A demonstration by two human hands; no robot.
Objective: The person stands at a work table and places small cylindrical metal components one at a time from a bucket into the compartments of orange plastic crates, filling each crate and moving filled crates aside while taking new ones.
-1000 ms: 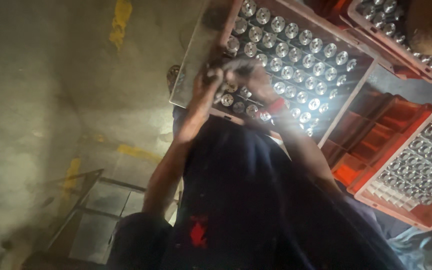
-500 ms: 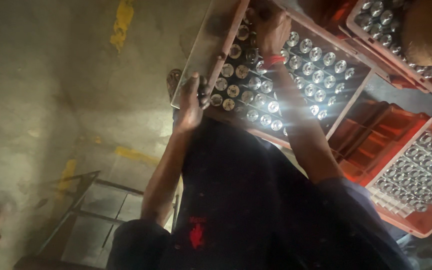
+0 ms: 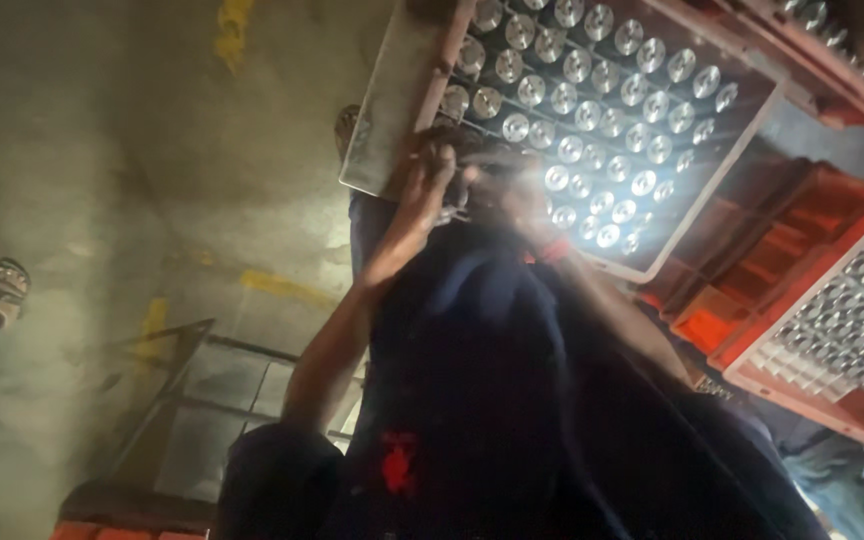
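Both hands meet at the near edge of a tray (image 3: 392, 120) of shiny round caps (image 3: 592, 110) — left hand (image 3: 417, 205) curled on something unclear, right hand (image 3: 512, 200) blurred, grip indiscernible. Its long side runs slantwise away, toward orange crates (image 3: 752, 260).

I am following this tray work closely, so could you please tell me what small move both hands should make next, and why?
Probably lift one shiny round metal cap from the near row: the left hand and right hand meet at the grey metal tray's near edge, though glare hides any grip.
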